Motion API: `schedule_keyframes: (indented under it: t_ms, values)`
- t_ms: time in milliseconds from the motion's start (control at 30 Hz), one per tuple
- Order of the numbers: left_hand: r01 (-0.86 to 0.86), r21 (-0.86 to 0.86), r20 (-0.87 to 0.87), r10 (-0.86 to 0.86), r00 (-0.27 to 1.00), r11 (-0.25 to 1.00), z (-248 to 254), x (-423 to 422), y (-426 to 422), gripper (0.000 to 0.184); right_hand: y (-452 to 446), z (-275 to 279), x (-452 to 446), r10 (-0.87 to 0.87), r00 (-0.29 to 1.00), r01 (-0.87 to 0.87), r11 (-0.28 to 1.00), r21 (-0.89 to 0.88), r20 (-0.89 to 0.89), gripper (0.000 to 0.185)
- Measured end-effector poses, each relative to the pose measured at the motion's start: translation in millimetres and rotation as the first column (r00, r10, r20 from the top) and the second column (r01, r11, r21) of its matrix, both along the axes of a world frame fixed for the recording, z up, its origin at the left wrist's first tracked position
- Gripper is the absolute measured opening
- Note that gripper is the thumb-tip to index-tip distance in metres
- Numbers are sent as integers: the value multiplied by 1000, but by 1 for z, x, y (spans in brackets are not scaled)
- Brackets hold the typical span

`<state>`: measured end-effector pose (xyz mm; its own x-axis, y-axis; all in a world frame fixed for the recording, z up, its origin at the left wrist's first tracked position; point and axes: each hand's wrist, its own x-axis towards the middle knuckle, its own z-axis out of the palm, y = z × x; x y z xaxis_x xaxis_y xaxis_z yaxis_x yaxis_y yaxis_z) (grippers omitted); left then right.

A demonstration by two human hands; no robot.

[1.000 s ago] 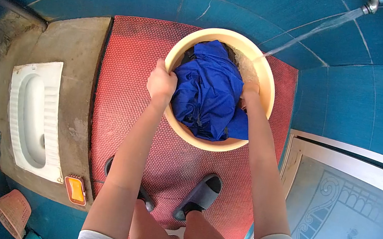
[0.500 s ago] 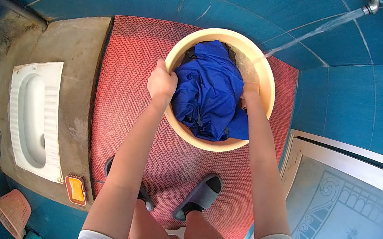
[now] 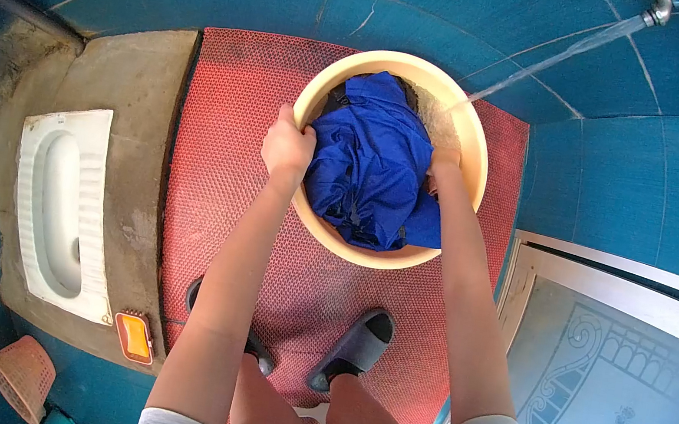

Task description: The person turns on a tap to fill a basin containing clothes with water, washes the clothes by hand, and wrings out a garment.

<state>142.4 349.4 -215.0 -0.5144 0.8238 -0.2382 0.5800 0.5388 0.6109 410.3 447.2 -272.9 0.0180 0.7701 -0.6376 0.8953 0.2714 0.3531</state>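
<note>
A cream-coloured basin (image 3: 474, 144) stands on a red mat, with wet blue cloth (image 3: 375, 151) bunched inside it. My left hand (image 3: 288, 147) is closed round the basin's left rim. Inside the basin, at the right edge of the cloth, is my right hand (image 3: 443, 168); its fingers are mostly hidden, and what they hold, if anything, cannot be made out. A stream of water (image 3: 555, 60) from the tap (image 3: 657, 11) falls into the upper right part of the basin, where the water looks foamy.
On the left, a white squat toilet (image 3: 63, 210) is set in a raised concrete step. An orange soap dish (image 3: 135, 337) lies on the step's near corner. A pink basket (image 3: 22, 375) is at the lower left, and a frosted door (image 3: 604, 383) at the lower right. Blue tiles surround the mat (image 3: 222, 177).
</note>
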Motion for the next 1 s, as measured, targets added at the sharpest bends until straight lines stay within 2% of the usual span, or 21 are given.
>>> schedule_keyframes:
  t_ms: [200, 300, 367, 800, 867, 1000]
  values:
    - [6, -15, 3, -6, 1000, 1000, -1, -1, 0, 28, 1, -3, 0, -4, 1000, 4, 1000, -27, 14, 29]
    - [7, -21, -1, -7, 1000, 1000, -1, -1, 0, 29, -4, 6, -5, 11, 999, -11, 1000, 9, 32, 30]
    - [5, -30, -1, -5, 1000, 1000, 0, 0, 0, 29, -7, 16, -10, -27, 999, 28, 997, 75, -22, 30]
    - [2, -25, 4, -2, 1000, 1000, -3, -1, 0, 30, -1, -3, 0, 35, 999, -35, 999, 6, 41, 30]
    - [2, -29, 7, -2, 1000, 1000, -3, -1, 1, 30, -1, -4, 1, -29, 999, 29, 1000, 8, -27, 31]
    - [5, -30, 8, -4, 1000, 1000, 0, -1, 0, 31, -5, 5, -4, -6, 1000, 7, 998, 56, -20, 30]
